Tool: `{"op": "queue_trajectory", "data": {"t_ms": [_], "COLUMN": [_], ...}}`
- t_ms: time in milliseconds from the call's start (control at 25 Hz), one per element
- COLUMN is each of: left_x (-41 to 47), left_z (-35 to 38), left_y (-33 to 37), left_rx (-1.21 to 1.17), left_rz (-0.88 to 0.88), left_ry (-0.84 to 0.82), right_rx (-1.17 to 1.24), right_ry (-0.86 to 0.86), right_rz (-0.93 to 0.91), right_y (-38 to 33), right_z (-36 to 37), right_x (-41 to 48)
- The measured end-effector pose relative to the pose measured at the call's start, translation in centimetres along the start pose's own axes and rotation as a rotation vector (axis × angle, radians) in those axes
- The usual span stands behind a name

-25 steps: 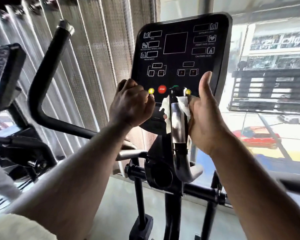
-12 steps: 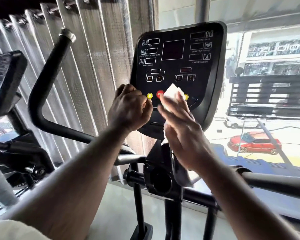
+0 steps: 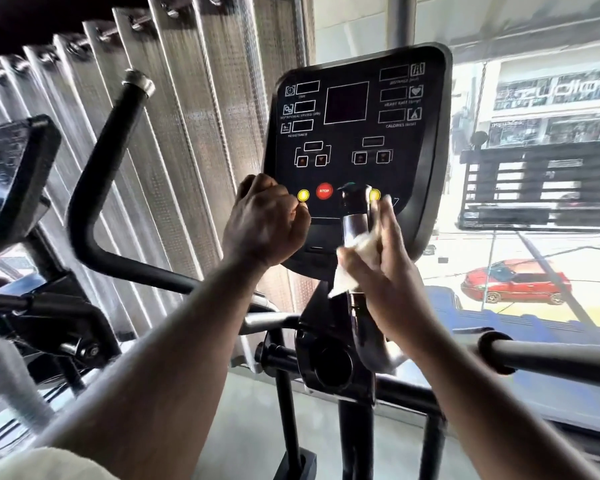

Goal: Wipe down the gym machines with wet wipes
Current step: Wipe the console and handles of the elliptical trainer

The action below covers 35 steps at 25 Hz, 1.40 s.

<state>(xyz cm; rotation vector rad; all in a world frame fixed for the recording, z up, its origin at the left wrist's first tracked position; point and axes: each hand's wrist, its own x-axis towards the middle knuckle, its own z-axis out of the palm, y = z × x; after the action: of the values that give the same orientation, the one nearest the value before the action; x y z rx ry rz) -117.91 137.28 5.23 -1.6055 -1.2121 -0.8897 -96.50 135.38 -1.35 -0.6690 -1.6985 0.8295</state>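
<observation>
Black console (image 3: pixel 354 133) before grey blinds (image 3: pixel 187 133), bright street window (image 3: pixel 534 168).

L hand (image 3: pixel 265 221) fisted, R hand (image 3: pixel 383 265) fingers (image 3: pixel 388 216) extended upward

Right hand (image 3: pixel 388 271): half a second ago it lay flat over the console (image 3: pixel 357 140) buttons, pressing the wipe (image 3: pixel 352 261) near the stop button (image 3: pixel 324 191). Now it is lower, wrapped with the wipe around the upright grip (image 3: pixel 355 216) in front of the console, much as a second ago. Stop button and right yellow button (image 3: pixel 374 195) are uncovered again. The view has tilted up slightly; the console sits lower in frame than a second ago.
</observation>
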Motion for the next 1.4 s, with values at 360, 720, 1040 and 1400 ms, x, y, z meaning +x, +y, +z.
{"op": "queue_trajectory", "data": {"t_ms": [360,720,1040,1400], "left_x": [-0.1,-0.1,0.0,-0.1], "left_z": [0.1,0.3,0.1,-0.8], "left_y": [-0.3,0.0,0.0,0.4], "left_rx": [0.003,0.034,0.035,-0.036], "left_rz": [0.025,-0.013,-0.016,-0.029], "left_ry": [-0.006,-0.034,-0.05,-0.062], "right_rx": [0.762,-0.072,-0.326,0.043], "right_ry": [-0.365,-0.052,0.045,-0.144], "right_rz": [0.434,0.245,0.388,0.569], "right_y": [-2.9,1.2,0.1,-0.1], "right_z": [-2.9,0.4,1.6,0.4], "right_x": [6.4,-7.9,-6.9,-5.0]}}
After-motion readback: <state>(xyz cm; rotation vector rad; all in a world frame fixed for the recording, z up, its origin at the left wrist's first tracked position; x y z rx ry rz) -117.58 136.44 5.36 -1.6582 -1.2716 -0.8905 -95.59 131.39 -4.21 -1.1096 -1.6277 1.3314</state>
